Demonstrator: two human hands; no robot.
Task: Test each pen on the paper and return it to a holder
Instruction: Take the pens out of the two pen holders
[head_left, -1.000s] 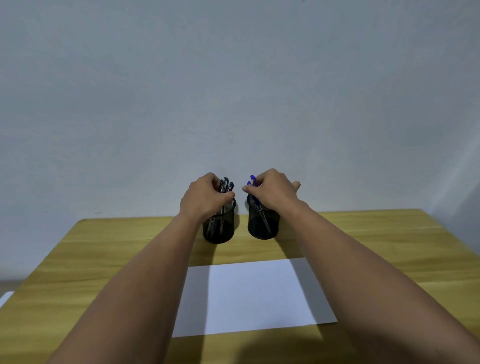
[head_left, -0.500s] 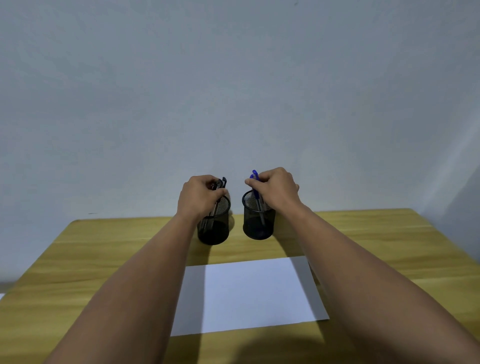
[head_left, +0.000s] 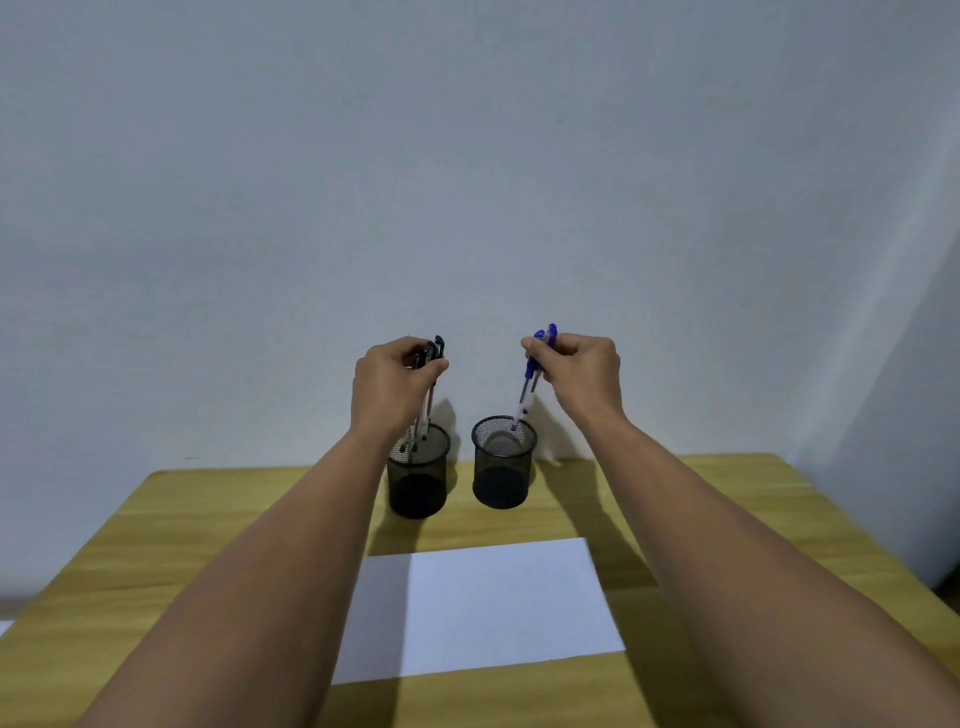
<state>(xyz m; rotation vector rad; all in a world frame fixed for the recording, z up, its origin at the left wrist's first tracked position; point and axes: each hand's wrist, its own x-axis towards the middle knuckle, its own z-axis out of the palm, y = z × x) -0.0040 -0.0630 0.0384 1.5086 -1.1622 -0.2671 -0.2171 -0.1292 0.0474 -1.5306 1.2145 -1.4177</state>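
Two black mesh holders stand at the back of the wooden table, the left holder (head_left: 417, 480) and the right holder (head_left: 503, 474). My left hand (head_left: 390, 387) is shut on a bunch of black pens (head_left: 429, 395), raised so that their tips hang just inside the left holder's rim. My right hand (head_left: 582, 371) is shut on blue pens (head_left: 531, 379), tilted, their tips at the right holder's mouth. A blank white sheet of paper (head_left: 493, 603) lies flat in front of the holders, between my forearms.
The wooden table (head_left: 208, 525) ends at a plain grey wall close behind the holders. A small white object (head_left: 4, 626) shows at the far left edge. My forearms cover both sides of the paper.
Both hands have risen, lifting the black pens and the blue pens up out of their holders. The holders stay in place on the table.
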